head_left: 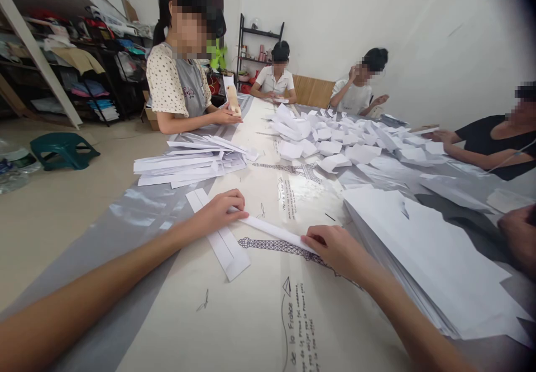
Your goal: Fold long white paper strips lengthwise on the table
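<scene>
A narrow folded strip of white paper (274,230) stretches between my two hands, low over the printed tablecloth. My left hand (221,209) grips its left end, fingers curled with the thumb along the edge. At the other end, my right hand (330,244) pinches the strip between thumb and fingers. Partly under my left hand and wrist lies a flat piece of creased white paper (228,252), with lengthwise fold lines. To the right of my right hand stands a thick stack of large white sheets (419,243).
A pile of folded paper strips (188,162) lies at the table's left edge. Many small folded paper pieces (330,137) are heaped farther back. Several people sit or stand around the table, one person (180,81) at the left. A green stool (65,148) stands on the floor.
</scene>
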{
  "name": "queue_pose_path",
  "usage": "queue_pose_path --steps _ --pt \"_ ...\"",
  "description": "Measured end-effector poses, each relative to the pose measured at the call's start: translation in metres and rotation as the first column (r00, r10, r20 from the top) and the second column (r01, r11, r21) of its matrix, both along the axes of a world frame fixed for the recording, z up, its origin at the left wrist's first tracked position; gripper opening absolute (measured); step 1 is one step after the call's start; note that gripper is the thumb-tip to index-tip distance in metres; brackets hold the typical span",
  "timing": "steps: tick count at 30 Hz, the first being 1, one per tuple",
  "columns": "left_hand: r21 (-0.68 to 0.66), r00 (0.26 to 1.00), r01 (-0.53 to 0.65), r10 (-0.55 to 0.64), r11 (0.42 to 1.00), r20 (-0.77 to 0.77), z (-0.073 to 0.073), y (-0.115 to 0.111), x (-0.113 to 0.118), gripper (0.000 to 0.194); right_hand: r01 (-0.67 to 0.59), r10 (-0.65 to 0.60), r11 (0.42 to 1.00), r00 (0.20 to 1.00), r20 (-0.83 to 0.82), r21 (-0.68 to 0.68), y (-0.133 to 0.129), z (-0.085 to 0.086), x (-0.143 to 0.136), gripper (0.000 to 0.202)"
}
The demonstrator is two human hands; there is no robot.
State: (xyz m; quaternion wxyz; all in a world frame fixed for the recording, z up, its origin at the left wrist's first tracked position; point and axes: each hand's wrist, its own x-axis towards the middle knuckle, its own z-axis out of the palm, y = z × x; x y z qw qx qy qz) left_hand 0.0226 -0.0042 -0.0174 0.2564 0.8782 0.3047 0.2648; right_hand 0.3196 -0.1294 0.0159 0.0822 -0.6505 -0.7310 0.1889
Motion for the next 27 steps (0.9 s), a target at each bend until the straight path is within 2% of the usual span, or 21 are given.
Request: queue_pose_path --steps 5,11,19,22,27 --pt "0.078 0.997 -0.027 0.032 0.997 -0.065 0.001 -0.006 0.002 0.025 0.024 -0.023 0.999 0.999 0.022 -0.026 0.000 0.003 -0.003 0.041" --pt "0.131 0.977 -0.148 0.165 0.980 -0.133 -0.001 -0.010 0.004 0.018 0.034 -0.034 0.999 0.999 0.026 -0.027 -0.001 0.004 -0.006 0.041" --pt "0.055 0.975 -0.195 0.200 0.979 -0.093 0.002 -0.013 0.008 0.019 0.030 -0.030 0.999 0.998 0.053 -0.012 0.001 -0.003 -0.005 0.040" --pt "0.073 0.972 -0.204 0.211 0.976 -0.108 0.003 -0.014 0.009 0.019 0.051 -0.048 0.998 0.997 0.052 -0.044 0.001 -0.002 -0.005 0.040" --pt "0.128 0.971 -0.168 0.186 0.977 -0.147 0.001 -0.015 0.010 0.019 0.025 -0.025 1.000 0.996 0.085 -0.003 0.001 -0.003 -0.006 0.040"
